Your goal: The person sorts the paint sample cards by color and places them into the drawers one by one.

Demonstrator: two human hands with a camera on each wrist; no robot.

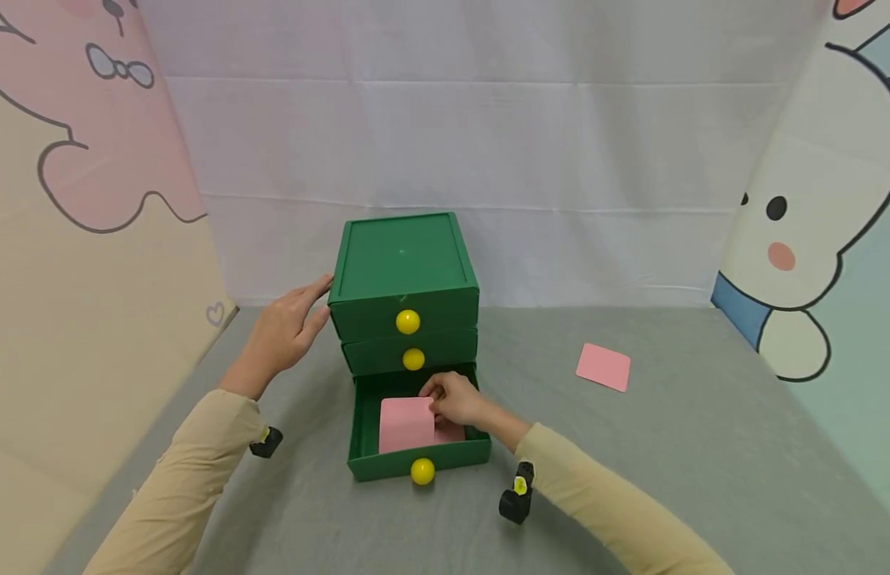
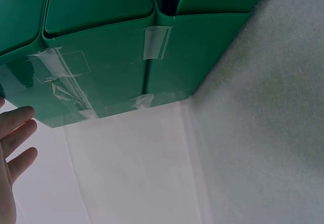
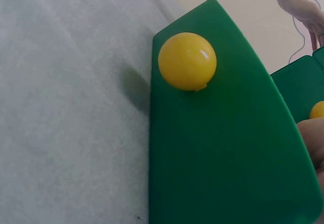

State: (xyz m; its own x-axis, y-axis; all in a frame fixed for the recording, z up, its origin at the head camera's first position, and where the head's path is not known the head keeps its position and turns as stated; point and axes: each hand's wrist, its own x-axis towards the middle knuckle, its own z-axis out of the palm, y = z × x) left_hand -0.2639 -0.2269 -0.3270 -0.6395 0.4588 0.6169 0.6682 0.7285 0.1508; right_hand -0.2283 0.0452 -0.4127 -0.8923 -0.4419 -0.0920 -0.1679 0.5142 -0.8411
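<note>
Hands at a green drawer unit (image 1: 404, 271) of three stacked drawers on the grey cloth (image 1: 674, 463). Your left hand (image 1: 285, 331) rests flat against the unit's upper left side, fingers straight, holding nothing. Your right hand (image 1: 459, 399) is inside the bottom drawer (image 1: 360, 431), which is pulled out toward you; its fingers are curled and pinch the upper right corner of a pink card (image 1: 405, 423) lying in the drawer. The upper two drawers sit pushed in, each with a yellow knob. The open drawer's own yellow knob (image 3: 187, 61) faces you. A second pink card (image 1: 603, 366) lies flat on the cloth, well apart to the right.
</note>
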